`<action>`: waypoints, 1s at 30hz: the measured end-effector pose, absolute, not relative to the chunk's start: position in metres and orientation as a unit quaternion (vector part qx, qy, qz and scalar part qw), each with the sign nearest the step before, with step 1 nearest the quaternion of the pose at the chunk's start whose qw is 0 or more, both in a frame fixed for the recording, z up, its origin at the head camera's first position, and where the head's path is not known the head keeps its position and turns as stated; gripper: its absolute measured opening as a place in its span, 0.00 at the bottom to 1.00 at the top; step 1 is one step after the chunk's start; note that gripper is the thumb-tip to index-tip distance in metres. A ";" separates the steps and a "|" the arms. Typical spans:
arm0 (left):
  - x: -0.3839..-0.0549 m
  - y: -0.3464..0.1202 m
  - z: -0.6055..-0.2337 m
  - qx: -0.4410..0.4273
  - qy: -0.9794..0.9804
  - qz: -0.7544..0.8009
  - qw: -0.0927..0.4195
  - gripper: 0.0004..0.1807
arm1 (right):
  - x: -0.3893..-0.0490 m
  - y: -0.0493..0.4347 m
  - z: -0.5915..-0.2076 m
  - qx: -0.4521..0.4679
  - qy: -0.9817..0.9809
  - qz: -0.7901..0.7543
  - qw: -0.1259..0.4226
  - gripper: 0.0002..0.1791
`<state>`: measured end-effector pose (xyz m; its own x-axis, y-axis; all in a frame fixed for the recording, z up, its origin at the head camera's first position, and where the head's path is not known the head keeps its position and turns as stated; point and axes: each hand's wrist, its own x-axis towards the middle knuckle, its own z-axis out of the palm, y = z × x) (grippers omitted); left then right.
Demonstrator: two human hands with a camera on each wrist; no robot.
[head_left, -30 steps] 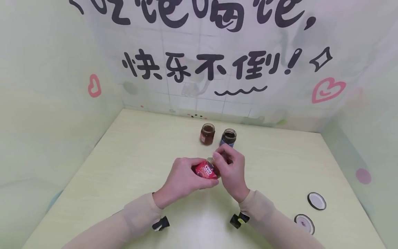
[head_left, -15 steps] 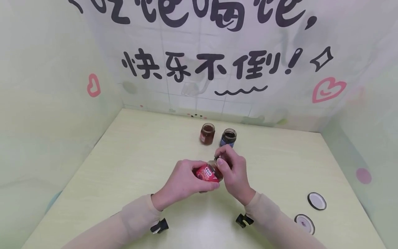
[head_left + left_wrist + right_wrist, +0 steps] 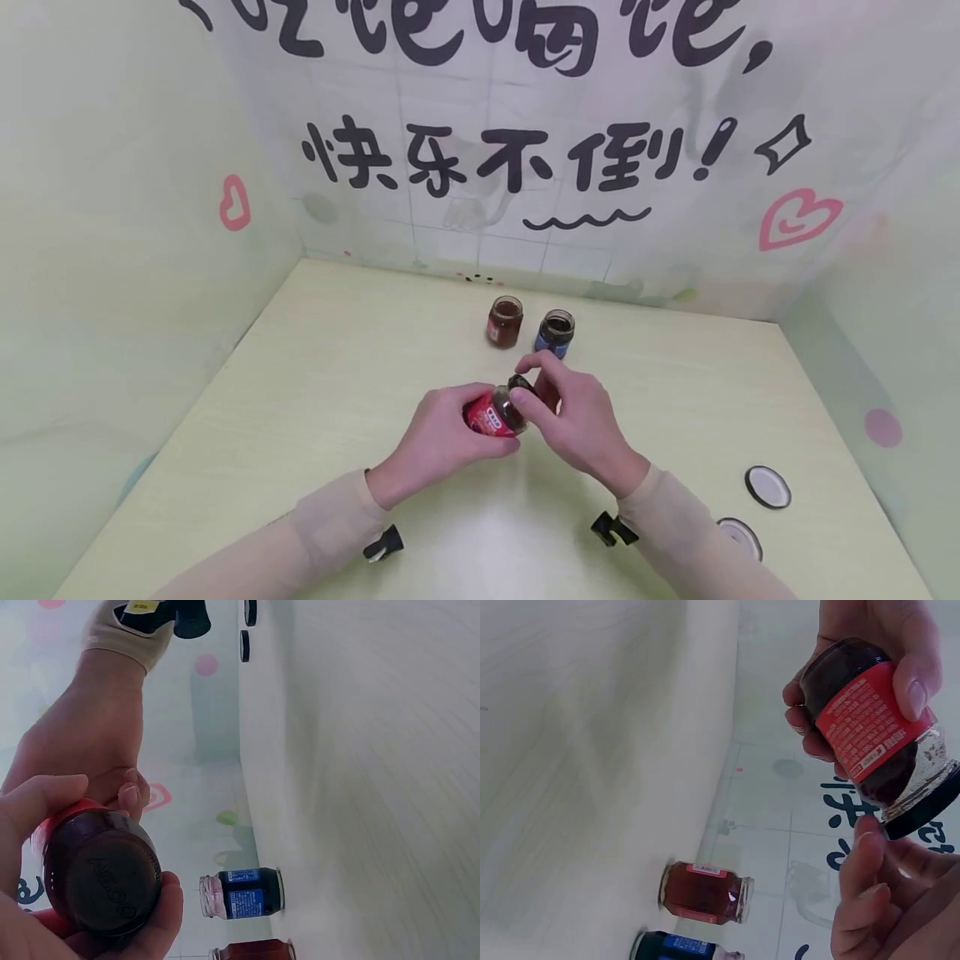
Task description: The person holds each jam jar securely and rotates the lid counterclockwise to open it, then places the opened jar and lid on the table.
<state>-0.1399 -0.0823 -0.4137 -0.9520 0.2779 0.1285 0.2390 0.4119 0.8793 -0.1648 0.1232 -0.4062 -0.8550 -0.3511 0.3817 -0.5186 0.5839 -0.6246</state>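
Observation:
My left hand point(image 3: 438, 433) grips a glass jar with a red label point(image 3: 487, 417), holding it tilted above the table. Dark contents fill much of the jar, and clear glass shows near its neck in the right wrist view. A black lid point(image 3: 924, 806) sits on the jar's mouth. At that lid, my right hand point(image 3: 585, 417) has its thumb on the near edge and its bent index finger round the far side. The left wrist view shows the jar's round base point(image 3: 109, 885) between the left thumb and fingers.
Behind the hands stand two lidless jars, one reddish-brown point(image 3: 505, 323) and one dark with a blue label point(image 3: 555, 336). Two loose lids, one farther back point(image 3: 768, 487) and one nearer point(image 3: 742, 537), lie inside-up by the right forearm. Printed walls enclose the table.
My right wrist has swung out to the right and its fingers have spread somewhat, so more of the black lid shows. The left hand keeps its grip on the jar, nearly in place.

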 end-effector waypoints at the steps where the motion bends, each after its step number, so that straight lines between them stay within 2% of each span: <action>1: -0.140 -0.082 -0.415 0.157 0.844 0.513 0.009 0.23 | -0.164 0.123 -0.404 0.234 -0.891 0.374 0.105 0.11; 8: -0.137 -0.080 -0.419 0.164 0.869 0.464 -0.047 0.24 | -0.160 0.117 -0.391 0.150 -0.918 0.364 0.045 0.23; 11: -0.136 -0.079 -0.420 0.168 0.873 0.455 -0.060 0.24 | -0.159 0.114 -0.389 0.134 -0.920 0.367 0.029 0.25; 22: -0.135 -0.079 -0.421 0.159 0.877 0.450 -0.060 0.24 | -0.157 0.112 -0.392 0.118 -0.914 0.388 0.015 0.24; 30: -0.135 -0.080 -0.421 0.153 0.879 0.448 -0.057 0.25 | -0.157 0.115 -0.391 0.142 -0.902 0.408 0.003 0.15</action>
<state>-0.1354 -0.0803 -0.4214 -0.9468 0.2180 0.2367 0.3197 0.5514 0.7706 -0.1575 0.1149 -0.3908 -0.9594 -0.2547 0.1210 -0.2591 0.6265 -0.7351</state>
